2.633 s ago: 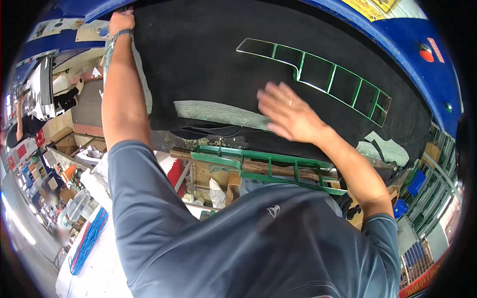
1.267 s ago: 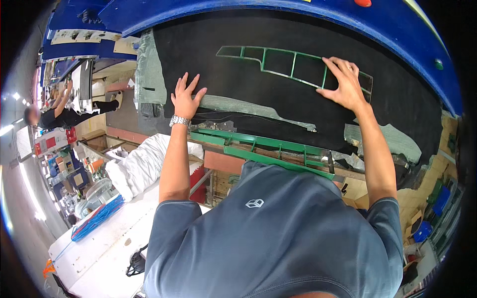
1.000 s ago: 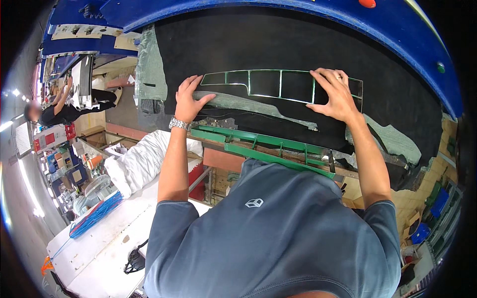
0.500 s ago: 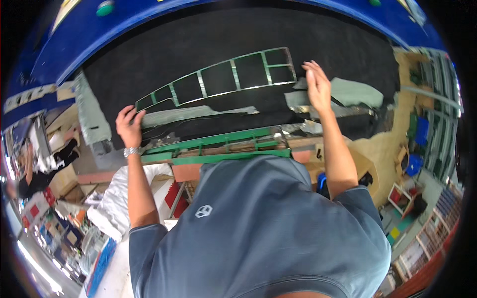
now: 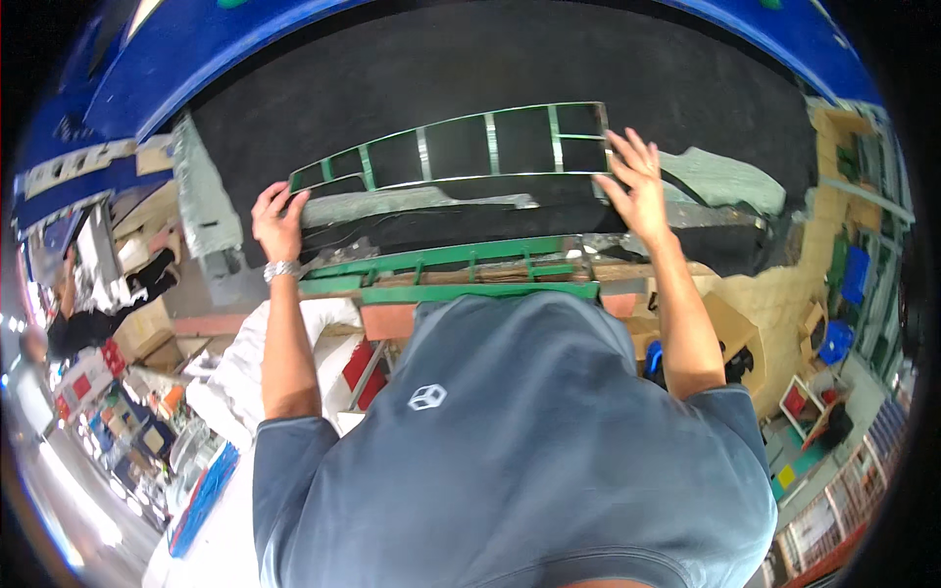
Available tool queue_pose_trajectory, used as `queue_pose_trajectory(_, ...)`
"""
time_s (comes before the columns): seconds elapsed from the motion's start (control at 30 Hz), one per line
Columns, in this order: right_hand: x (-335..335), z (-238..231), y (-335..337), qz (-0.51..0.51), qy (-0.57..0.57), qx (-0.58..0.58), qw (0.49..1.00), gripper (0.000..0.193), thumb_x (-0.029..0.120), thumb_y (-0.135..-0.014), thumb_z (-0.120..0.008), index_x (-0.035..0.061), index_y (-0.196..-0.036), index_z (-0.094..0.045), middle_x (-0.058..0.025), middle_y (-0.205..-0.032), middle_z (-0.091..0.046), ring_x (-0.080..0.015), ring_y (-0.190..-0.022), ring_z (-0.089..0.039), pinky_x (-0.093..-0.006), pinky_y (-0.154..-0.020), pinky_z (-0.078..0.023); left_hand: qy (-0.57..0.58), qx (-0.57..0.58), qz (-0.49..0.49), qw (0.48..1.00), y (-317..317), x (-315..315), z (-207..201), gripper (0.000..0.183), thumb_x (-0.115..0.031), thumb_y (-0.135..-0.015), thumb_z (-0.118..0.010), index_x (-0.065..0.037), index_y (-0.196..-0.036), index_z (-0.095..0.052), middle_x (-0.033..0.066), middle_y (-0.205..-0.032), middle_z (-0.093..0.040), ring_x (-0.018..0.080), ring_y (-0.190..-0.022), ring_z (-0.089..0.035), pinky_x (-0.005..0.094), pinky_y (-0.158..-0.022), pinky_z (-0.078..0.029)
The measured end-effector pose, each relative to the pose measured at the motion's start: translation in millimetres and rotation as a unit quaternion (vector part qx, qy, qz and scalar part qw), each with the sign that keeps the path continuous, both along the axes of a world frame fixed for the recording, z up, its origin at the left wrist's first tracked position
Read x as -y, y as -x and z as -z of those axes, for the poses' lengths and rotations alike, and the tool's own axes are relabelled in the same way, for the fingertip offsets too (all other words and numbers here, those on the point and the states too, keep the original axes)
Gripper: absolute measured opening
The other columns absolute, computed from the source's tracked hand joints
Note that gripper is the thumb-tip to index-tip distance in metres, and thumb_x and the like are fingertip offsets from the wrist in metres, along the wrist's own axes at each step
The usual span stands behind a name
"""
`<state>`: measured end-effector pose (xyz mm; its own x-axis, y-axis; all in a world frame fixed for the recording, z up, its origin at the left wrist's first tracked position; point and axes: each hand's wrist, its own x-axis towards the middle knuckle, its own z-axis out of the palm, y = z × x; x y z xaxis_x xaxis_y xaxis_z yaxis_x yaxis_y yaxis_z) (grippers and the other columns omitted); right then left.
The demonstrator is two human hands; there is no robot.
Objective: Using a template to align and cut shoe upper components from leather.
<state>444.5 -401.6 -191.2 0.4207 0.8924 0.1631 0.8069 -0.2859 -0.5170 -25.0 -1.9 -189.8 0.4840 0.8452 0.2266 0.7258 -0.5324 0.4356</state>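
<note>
Nearest to me, my grey shirt (image 5: 510, 451) fills the lower view, and both forearms rise from it toward the work. Just past the shirt sits a green metal rack (image 5: 461, 274), below the hands. My left hand (image 5: 278, 221) rests with fingers curled at the left end of a long green ladder-shaped frame (image 5: 461, 145); whether it pinches the frame or only presses there I cannot tell. My right hand (image 5: 635, 184) lies flat with fingers spread, pressing on the frame's right end, not closed round anything. That frame lies on the black sheet (image 5: 490, 78), running between my two hands and bowed slightly upward in the middle. It looks thin and flimsy, a green outline with several cross-bars, the black showing through each window. Below it, between my hands, lies a pale grey strip (image 5: 412, 204). I judge the step to be setting the frame in place on the sheet; the next move calls for even pressure at both ends so it does not skew. Beyond the sheet runs a blue rim (image 5: 196, 59)
</note>
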Motion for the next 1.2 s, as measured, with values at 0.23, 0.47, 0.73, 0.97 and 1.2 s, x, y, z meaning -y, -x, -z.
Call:
queue_pose_trajectory(0.23,-3,-3,-3,0.014,0.011,0.018,1.0,0.036,0.018,-0.088,-0.083,0.0075,-0.123,-0.079,-0.0047,-0.154,-0.062,-0.0324,-0.153,-0.045,-0.0591,-0.129,-0.021,-0.036,-0.003,-0.007,0.999,6,-3,13,0.031,-0.032,-0.08,-0.091,-0.015,-0.104,-0.085,-0.0032,-0.118,-0.075,0.0234,-0.116,-0.067,0.0409,-0.106,-0.047)
queue_pose_trajectory(0.47,4,-7,-6,-0.016,0.027,-0.014,0.999,0.039,0.019,-0.093,-0.079,0.0049,-0.129,-0.074,-0.0084,-0.159,-0.057,-0.0358,-0.156,-0.04,-0.0576,-0.13,-0.021,-0.055,0.042,0.017,0.997,-7,6,5,0.028,-0.023,-0.081,-0.091,-0.006,-0.102,-0.083,0.0079,-0.111,-0.078,0.0279,-0.104,-0.073,0.0403,-0.095,-0.055)
queue_pose_trajectory(0.73,5,-14,-16,0.004,0.029,-0.158,0.987,0.037,0.027,-0.106,-0.063,0.0103,-0.137,-0.072,-0.0052,-0.16,-0.055,-0.0294,-0.159,-0.033,-0.0573,-0.132,-0.011,-0.004,0.022,0.015,1.0,13,-8,21,0.027,-0.021,-0.087,-0.088,-0.007,-0.11,-0.082,0.0069,-0.122,-0.074,0.0259,-0.114,-0.067,0.0381,-0.102,-0.051)
queue_pose_trajectory(0.97,1,-20,-16,-0.044,0.055,-0.084,0.994,0.035,0.025,-0.108,-0.059,0.0087,-0.136,-0.072,-0.0048,-0.165,-0.048,-0.035,-0.161,-0.028,-0.0654,-0.13,-0.008,0.009,0.026,0.014,1.0,11,-5,24,0.026,-0.02,-0.09,-0.087,-0.005,-0.11,-0.081,0.0085,-0.125,-0.073,0.026,-0.116,-0.067,0.0382,-0.103,-0.05)
queue_pose_trajectory(1.2,1,-11,-16,-0.02,0.034,-0.147,0.988,0.035,0.022,-0.11,-0.055,0.0082,-0.138,-0.071,-0.0055,-0.162,-0.053,-0.0289,-0.163,-0.027,-0.0558,-0.133,-0.004,0.019,0.03,0.012,0.999,12,-2,23,0.028,-0.021,-0.09,-0.087,-0.003,-0.11,-0.081,0.009,-0.126,-0.073,0.0263,-0.117,-0.067,0.0382,-0.104,-0.05)
